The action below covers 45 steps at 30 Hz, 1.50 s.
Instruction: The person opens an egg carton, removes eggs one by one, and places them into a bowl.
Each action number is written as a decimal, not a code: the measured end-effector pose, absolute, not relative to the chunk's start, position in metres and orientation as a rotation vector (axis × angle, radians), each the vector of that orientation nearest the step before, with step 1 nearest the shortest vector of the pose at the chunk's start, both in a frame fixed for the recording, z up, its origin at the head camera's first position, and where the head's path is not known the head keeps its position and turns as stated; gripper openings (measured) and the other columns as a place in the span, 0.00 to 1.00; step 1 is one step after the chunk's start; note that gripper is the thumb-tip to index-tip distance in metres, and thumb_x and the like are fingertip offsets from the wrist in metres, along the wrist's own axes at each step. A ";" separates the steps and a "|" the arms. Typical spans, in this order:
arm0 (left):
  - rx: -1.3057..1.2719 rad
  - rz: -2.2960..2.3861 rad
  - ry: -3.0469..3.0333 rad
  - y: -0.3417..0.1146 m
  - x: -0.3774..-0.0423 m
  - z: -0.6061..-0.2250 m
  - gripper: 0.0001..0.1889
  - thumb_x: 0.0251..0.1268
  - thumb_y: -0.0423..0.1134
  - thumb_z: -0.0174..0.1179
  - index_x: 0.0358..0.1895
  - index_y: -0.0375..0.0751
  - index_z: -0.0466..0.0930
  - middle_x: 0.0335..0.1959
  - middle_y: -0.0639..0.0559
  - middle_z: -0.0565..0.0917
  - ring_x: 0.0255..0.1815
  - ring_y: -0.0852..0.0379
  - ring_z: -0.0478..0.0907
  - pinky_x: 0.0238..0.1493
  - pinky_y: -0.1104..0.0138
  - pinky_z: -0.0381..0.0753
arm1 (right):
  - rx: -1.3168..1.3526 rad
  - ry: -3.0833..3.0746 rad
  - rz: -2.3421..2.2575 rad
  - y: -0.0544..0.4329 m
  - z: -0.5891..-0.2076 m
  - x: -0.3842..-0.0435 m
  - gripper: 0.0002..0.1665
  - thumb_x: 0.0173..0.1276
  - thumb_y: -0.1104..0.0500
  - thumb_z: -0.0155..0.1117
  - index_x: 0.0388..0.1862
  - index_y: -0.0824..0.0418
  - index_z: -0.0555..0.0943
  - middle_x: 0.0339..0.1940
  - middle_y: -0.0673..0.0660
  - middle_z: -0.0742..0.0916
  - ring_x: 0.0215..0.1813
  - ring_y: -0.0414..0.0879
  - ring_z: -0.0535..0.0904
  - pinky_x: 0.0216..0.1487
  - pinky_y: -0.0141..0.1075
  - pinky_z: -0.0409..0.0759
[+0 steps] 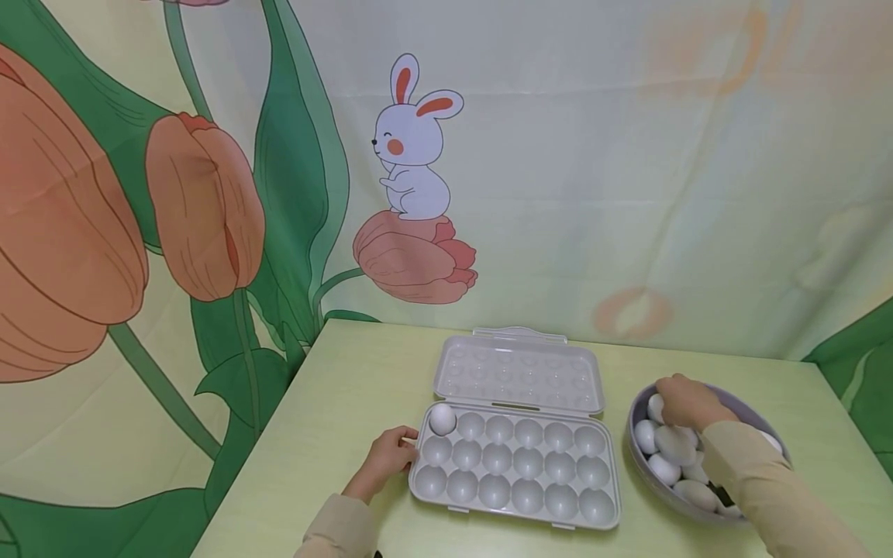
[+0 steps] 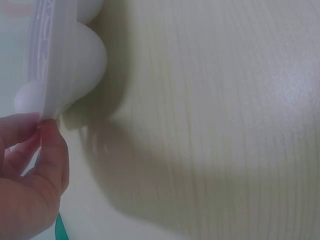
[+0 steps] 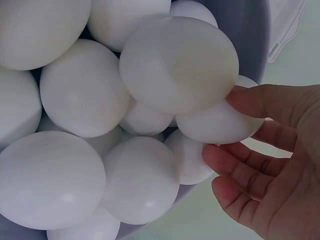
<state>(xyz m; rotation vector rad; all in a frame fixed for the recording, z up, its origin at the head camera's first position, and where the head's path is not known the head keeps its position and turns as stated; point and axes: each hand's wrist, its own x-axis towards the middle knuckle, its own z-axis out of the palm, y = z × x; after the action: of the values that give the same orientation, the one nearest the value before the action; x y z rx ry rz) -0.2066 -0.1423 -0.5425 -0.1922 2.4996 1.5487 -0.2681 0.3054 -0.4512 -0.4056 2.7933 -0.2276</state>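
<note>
An egg carton (image 1: 528,463) of pale plastic lies open on the table, lid folded back. One white egg (image 1: 443,419) sits in its far-left cup. My left hand (image 1: 392,453) pinches the carton's left rim between thumb and fingers; the left wrist view shows this rim (image 2: 50,90) close up. At the right, a grey-purple bowl (image 1: 643,474) holds many white eggs. Inside its far-left part, my right hand (image 1: 687,399) grips an egg (image 3: 215,124), thumb above and fingers below. Another egg (image 3: 179,65) partly covers that one in the right wrist view.
The carton's raised lid (image 1: 519,372) lies flat toward the back. Behind the pale yellow-green table (image 1: 335,387) hangs a cloth (image 1: 544,194) printed with tulips and a rabbit. The bowl stands just right of the carton.
</note>
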 end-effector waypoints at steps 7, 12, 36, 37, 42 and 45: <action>-0.072 1.630 2.489 -0.151 -0.216 -0.565 0.15 0.44 0.25 0.54 0.40 0.31 0.74 0.21 0.48 0.76 0.17 0.61 0.70 0.18 0.71 0.71 | -0.400 2.794 -0.210 0.305 -0.449 -0.269 0.18 0.47 0.70 0.57 0.40 0.72 0.74 0.39 0.71 0.77 0.36 0.54 0.71 0.30 0.41 0.66; -0.176 1.588 2.490 -0.144 -0.209 -0.548 0.16 0.43 0.24 0.54 0.42 0.28 0.73 0.21 0.47 0.75 0.17 0.61 0.68 0.19 0.71 0.70 | -0.401 2.803 -0.208 0.304 -0.447 -0.268 0.19 0.47 0.70 0.57 0.41 0.72 0.74 0.40 0.71 0.77 0.36 0.54 0.70 0.29 0.41 0.65; -0.186 1.552 2.493 -0.141 -0.206 -0.542 0.17 0.44 0.23 0.52 0.43 0.27 0.73 0.23 0.48 0.76 0.19 0.62 0.68 0.21 0.72 0.70 | -0.493 2.911 -0.325 0.262 -0.437 -0.272 0.23 0.52 0.65 0.58 0.49 0.70 0.72 0.44 0.69 0.77 0.38 0.56 0.75 0.31 0.42 0.72; -0.186 1.554 2.492 -0.141 -0.206 -0.542 0.17 0.44 0.23 0.52 0.43 0.27 0.73 0.23 0.48 0.76 0.19 0.62 0.68 0.21 0.72 0.70 | -0.504 2.923 -0.333 0.254 -0.438 -0.273 0.23 0.52 0.63 0.59 0.49 0.69 0.72 0.43 0.68 0.77 0.37 0.55 0.76 0.32 0.43 0.73; -0.185 1.568 2.488 -0.141 -0.205 -0.539 0.16 0.45 0.23 0.52 0.43 0.27 0.73 0.23 0.46 0.76 0.19 0.62 0.69 0.21 0.72 0.70 | -0.649 2.947 -0.428 0.212 -0.445 -0.278 0.22 0.51 0.60 0.62 0.46 0.66 0.74 0.40 0.62 0.78 0.36 0.51 0.76 0.35 0.43 0.74; -0.186 1.570 2.486 -0.140 -0.205 -0.539 0.16 0.45 0.23 0.52 0.43 0.27 0.73 0.23 0.47 0.76 0.19 0.62 0.69 0.22 0.72 0.71 | -0.741 2.921 -0.527 0.182 -0.455 -0.280 0.22 0.49 0.60 0.63 0.45 0.65 0.75 0.38 0.60 0.79 0.39 0.52 0.76 0.38 0.43 0.74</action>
<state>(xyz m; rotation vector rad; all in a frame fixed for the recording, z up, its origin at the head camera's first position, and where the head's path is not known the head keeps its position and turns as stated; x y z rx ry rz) -0.2048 -0.1402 -0.5390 -0.1860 2.4856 1.5698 -0.2796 0.1824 -0.4545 -0.7406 2.9208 -0.5268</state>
